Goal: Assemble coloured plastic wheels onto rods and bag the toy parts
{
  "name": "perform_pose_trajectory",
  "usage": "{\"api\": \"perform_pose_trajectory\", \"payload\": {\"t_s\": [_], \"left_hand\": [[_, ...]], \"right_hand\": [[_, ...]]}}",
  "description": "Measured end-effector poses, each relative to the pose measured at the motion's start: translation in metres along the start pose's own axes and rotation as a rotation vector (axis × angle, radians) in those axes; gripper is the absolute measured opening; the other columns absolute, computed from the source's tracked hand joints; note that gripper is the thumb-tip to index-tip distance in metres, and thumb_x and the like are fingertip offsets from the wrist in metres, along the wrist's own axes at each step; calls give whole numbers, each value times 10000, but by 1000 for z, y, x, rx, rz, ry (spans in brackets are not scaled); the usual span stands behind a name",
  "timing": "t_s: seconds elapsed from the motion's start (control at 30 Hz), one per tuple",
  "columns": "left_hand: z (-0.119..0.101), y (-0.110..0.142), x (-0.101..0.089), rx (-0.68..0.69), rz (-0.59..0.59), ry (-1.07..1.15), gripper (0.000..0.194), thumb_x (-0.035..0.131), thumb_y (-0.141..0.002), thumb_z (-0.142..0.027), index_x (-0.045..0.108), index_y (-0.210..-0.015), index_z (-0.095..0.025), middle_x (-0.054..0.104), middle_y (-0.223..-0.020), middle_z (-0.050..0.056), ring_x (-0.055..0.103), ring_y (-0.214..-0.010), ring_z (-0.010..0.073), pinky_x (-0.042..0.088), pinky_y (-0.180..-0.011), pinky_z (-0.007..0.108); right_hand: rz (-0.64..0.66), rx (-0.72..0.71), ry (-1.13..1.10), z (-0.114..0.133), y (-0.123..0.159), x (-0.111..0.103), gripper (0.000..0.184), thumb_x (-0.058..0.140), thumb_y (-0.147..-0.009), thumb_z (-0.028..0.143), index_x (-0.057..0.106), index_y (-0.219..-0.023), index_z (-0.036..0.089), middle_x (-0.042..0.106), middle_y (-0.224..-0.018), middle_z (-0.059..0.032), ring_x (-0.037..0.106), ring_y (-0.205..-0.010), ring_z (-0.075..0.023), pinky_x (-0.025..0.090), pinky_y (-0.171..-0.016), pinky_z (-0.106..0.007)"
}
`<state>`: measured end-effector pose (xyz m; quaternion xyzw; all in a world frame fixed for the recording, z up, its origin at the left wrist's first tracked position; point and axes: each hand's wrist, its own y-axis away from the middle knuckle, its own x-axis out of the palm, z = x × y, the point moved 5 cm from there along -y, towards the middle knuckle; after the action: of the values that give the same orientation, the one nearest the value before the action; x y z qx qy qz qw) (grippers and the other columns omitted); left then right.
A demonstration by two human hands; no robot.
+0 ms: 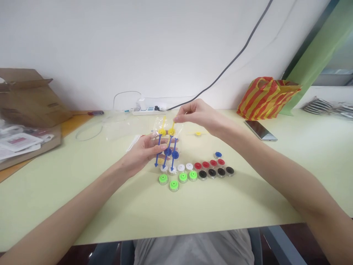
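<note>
My left hand (140, 154) grips a clear plastic bag (178, 129), with several blue arrow-shaped spinners (167, 151) showing at its fingers. Two yellow arrow-shaped spinners (161, 131) stand at the top of the bag. Pinched together at the tip of one of these, my right hand (194, 113) holds the yellow spinner (171, 131). Below the bag, round discs lie in rows: white (181, 168), red (205, 164), light green (174, 184) and black (212, 173). A single blue disc (218, 155) sits behind the red ones. Another yellow spinner (198, 134) lies behind my right wrist.
A phone (260, 130) and a striped bag (267, 97) are at the right. A power strip (147, 111) with a dark cable (234, 59) stands by the wall. At the left are a cardboard box (30, 99), a screwdriver (95, 112) and white packets (20, 141).
</note>
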<state>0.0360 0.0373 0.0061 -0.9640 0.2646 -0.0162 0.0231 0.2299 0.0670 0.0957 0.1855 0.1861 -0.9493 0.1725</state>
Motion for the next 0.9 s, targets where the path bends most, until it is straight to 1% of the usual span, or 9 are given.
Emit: {"api": "perform_pose_trajectory", "payload": {"t_s": [0.17, 0.4, 0.47, 0.57, 0.67, 0.77, 0.8, 0.83, 0.9], "left_hand": [[-1, 0, 1, -9, -1, -9, 458, 849, -841, -368, 734, -1247, -189, 697, -1385, 184, 765, -1063, 357, 620, -836, 423], [2, 0, 2, -19, 13, -21, 453, 833, -863, -364, 721, -1264, -186, 719, -1347, 177, 772, -1024, 320, 618, -817, 389], [2, 0, 2, -24, 17, -6, 490, 835, -862, -354, 697, -1307, -202, 713, -1360, 175, 769, -1034, 322, 618, -800, 385], [2, 0, 2, -31, 5, -9, 482, 840, -856, -358, 703, -1287, -191, 702, -1375, 184, 764, -1049, 331, 614, -796, 381], [0, 0, 1, -23, -2, -21, 443, 845, -849, -367, 732, -1237, -184, 701, -1378, 183, 767, -1043, 329, 610, -822, 385], [1, 0, 1, -24, -11, -19, 423, 847, -844, -370, 746, -1215, -196, 701, -1382, 174, 764, -1060, 331, 611, -844, 393], [2, 0, 0, -28, -16, -14, 426, 848, -842, -370, 745, -1219, -200, 699, -1387, 173, 761, -1072, 333, 612, -850, 398], [2, 0, 0, -29, -21, -7, 430, 850, -839, -369, 743, -1221, -202, 696, -1392, 173, 758, -1080, 334, 615, -851, 401], [3, -1, -1, -27, -23, 9, 440, 851, -837, -362, 737, -1231, -202, 685, -1409, 177, 758, -1083, 336, 623, -840, 402]], "right_hand": [[22, 15, 68, -6, -4, 1, 163, 790, -761, 312, 730, -711, 169, 613, -671, 11, 512, -729, -140, 390, -700, -311], [57, -5, 165, -8, -6, 0, 112, 719, -831, 242, 725, -751, 164, 626, -734, 1, 491, -718, -131, 361, -661, -302], [74, -8, 191, -6, -4, 2, 129, 718, -842, 260, 732, -758, 163, 627, -735, 1, 492, -719, -131, 361, -660, -301], [58, -27, 212, -4, -3, 2, 208, 716, -878, 349, 744, -789, 162, 642, -758, -11, 495, -726, -136, 367, -670, -307], [-68, -83, 275, -4, -7, -13, 243, 649, -943, 370, 746, -872, 160, 680, -838, -46, 530, -764, -155, 398, -712, -320], [-195, -128, 525, -14, -13, -38, 167, 621, -945, 274, 746, -931, 163, 714, -942, -90, 585, -849, -204, 424, -782, -350], [-197, -105, 642, -21, -16, -46, 134, 644, -923, 249, 750, -931, 166, 720, -966, -104, 601, -876, -230, 425, -800, -365], [-155, -50, 749, -31, -19, -52, 104, 681, -896, 231, 756, -926, 167, 726, -982, -117, 616, -894, -256, 427, -806, -377], [32, 94, 854, -56, -23, -58, 80, 747, -846, 209, 773, -914, 176, 742, -999, -120, 645, -880, -273, 435, -783, -375]]}}
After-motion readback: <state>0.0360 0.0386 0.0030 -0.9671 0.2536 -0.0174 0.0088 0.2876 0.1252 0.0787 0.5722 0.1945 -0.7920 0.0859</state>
